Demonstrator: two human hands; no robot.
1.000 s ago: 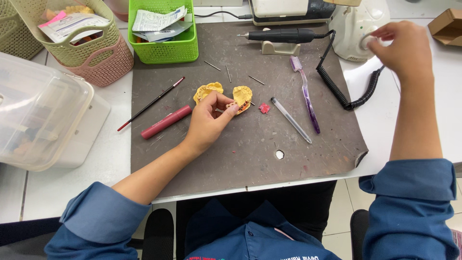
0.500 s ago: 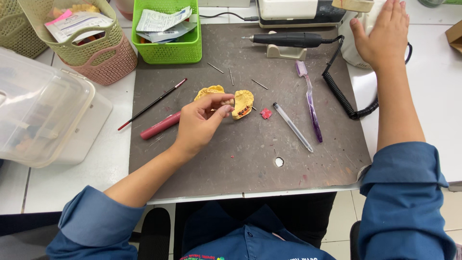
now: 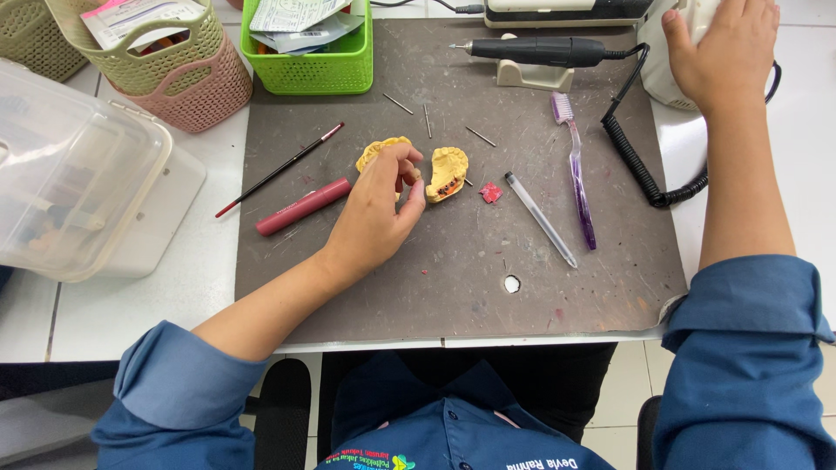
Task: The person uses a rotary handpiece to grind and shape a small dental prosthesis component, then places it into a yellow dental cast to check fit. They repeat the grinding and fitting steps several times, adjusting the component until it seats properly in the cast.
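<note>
Head view, looking down on your bench. Your left hand [image 3: 379, 213] rests on the grey work mat [image 3: 418, 287], its fingers curled and half closed around the near edge of the yellow dental cast [image 3: 449, 171]; the thumb and fingertips touch the model between its two halves, though whether you grip it firmly or merely steady it cannot be told, since your own fingers hide the contact. The cast lies near the mat's centre, its left half [image 3: 376, 151] partly covered by your hand. Just left of the hand lies a pink pen-like stick [image 3: 303, 206], and beyond it a thin brush [image 3: 279, 170] with a dark handle, both angled across the mat's edge. Right of the cast sit a small pink wax scrap [image 3: 491, 192], a clear slender tool [image 3: 540, 218] and a purple toothbrush [image 3: 575, 170]. Your right hand [image 3: 723, 52] lies flat, fingers spread and open, upon a white device [image 3: 662, 74] at the far right corner, holding nothing between the fingers. A black handpiece [image 3: 540, 50] rests on its stand at the mat's far edge, its coiled cord [image 3: 640, 165] running down towards the right. A green basket [image 3: 309, 65] and a clear plastic box [image 3: 74, 187] stand to the left.
</note>
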